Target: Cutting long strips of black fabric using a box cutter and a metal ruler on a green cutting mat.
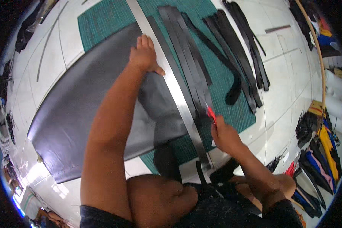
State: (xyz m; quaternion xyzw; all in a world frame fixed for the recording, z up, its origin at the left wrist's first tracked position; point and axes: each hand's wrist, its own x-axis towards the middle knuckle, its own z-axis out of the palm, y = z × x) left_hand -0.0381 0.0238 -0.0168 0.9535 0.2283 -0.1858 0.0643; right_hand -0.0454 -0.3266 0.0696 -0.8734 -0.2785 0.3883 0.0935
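Note:
A long metal straightedge lies across a large sheet of black leather-like material. My left hand presses down at the straightedge's upper left side, fingers stretched out and thumb against the metal. In my right hand is a red-handled cutter knife, its tip pointing away from me. The knife is to the right of the straightedge, over the lower end of cut black strips. Whether the blade touches them I cannot tell.
Beneath the sheet and strips lies a green ribbed mat on a white tiled floor. More black strips are at the far right. Coloured fabric pieces and a curved wooden pole line the right side.

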